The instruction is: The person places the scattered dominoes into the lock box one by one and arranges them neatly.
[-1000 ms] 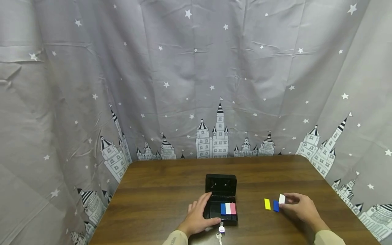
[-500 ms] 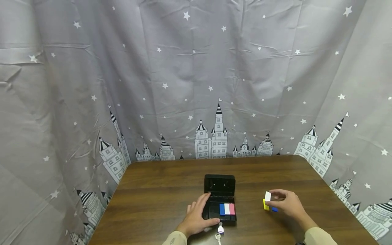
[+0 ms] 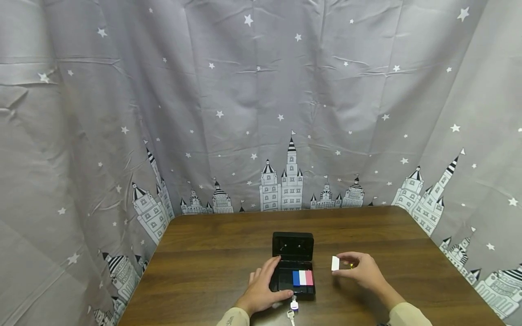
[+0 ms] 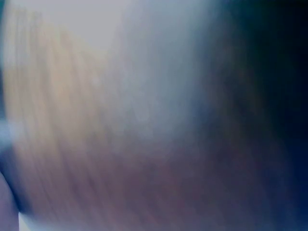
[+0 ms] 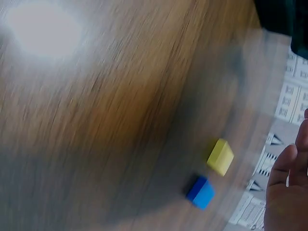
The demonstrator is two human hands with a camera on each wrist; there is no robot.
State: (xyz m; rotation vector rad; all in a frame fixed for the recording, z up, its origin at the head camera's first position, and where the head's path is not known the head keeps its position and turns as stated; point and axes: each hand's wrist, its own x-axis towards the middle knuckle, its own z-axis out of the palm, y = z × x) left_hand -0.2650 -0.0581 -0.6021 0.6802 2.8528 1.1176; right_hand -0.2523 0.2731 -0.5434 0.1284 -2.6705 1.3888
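Currently the right hand (image 3: pixel 364 271) pinches a white block (image 3: pixel 335 263) over the counter (image 3: pixel 224 253), right of the black box (image 3: pixel 306 296); the left hand (image 3: pixel 261 290), fingers extended, rests against the box's left side; a row of blocks (image 3: pixel 302 278) lies inside; a yellow block (image 5: pixel 220 157) sits near a blue block (image 5: pixel 200 192).

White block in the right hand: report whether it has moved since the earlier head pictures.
Yes: the white block, pinched by the right hand, has moved left, closer to the open black box.
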